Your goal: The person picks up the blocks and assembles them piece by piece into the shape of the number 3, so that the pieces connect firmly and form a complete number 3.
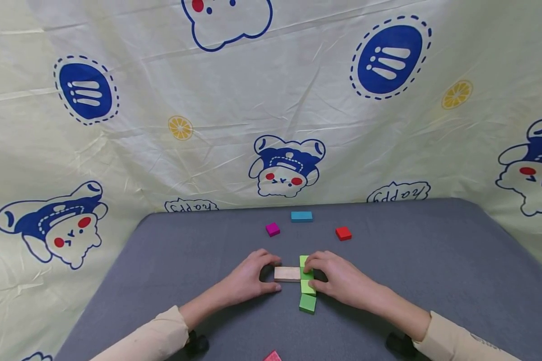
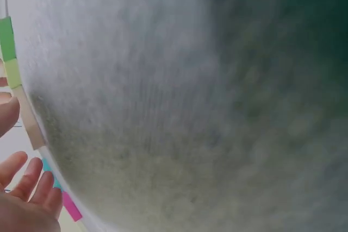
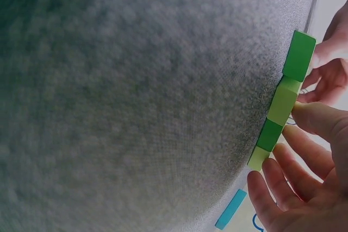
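In the head view, a row of light and dark green blocks [image 1: 308,287] runs towards me, its nearest dark green block [image 1: 307,304] turned slightly askew. A pale wooden block [image 1: 287,274] meets the row's left side. My left hand [image 1: 248,277] is around the wooden block's left end, thumb and fingers spread apart; contact is unclear. My right hand [image 1: 343,278] touches the row from the right, thumb at the nearer light green block [image 3: 283,104] and fingers spread along the farther ones. The right wrist view shows these fingers fairly straight.
Farther back on the grey table [image 1: 171,271] lie a magenta block [image 1: 273,229], a blue block [image 1: 301,216] and a red block [image 1: 343,233]. A pinkish-red block [image 1: 272,356] is partly visible at the near edge. A printed cloth [image 1: 226,100] hangs behind the table.
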Available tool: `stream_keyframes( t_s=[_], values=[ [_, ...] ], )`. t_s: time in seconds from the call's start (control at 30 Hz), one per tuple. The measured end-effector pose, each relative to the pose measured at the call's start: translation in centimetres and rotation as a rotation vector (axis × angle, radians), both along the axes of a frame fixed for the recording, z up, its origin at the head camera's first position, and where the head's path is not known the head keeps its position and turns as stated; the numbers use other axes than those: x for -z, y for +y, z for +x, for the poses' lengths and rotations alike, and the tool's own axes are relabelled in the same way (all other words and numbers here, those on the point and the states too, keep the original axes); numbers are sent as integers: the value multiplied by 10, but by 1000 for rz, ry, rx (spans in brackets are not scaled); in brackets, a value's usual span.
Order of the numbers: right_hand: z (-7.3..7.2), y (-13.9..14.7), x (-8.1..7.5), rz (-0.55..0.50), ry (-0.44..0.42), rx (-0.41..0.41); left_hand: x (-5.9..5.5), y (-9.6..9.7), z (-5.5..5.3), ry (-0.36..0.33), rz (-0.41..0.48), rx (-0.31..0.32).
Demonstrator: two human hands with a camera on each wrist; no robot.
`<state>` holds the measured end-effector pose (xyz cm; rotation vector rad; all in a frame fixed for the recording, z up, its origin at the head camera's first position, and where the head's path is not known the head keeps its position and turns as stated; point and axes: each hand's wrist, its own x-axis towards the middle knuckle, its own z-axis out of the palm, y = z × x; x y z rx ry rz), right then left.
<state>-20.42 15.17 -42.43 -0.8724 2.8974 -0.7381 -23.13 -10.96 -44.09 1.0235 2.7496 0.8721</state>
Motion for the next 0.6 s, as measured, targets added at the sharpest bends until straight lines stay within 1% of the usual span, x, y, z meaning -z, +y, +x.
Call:
stream_keyframes(
  t_s=[0.13,0.23,0.3,0.37,0.47,0.53,0.6],
  values=[
    [0,1,1,-3,6,-4,-9,0,14,-7,55,4],
    [0,2,1,-9,10,-7,-15,2,28,-12,118,18],
    [-1,2,1,-11,11,-9,-16,4,38,-10,149,35],
    [-1,2,1,-14,8,-8,-16,7,49,-19,174,65],
    [-1,1,1,-17,4,-13,-16,10,66,-47,199,131],
    [-1,1,1,-20,2,-14,-14,12,75,-91,224,189],
    [-1,1,1,-23,2,-14,-10,14,81,-143,249,246]
  ],
)
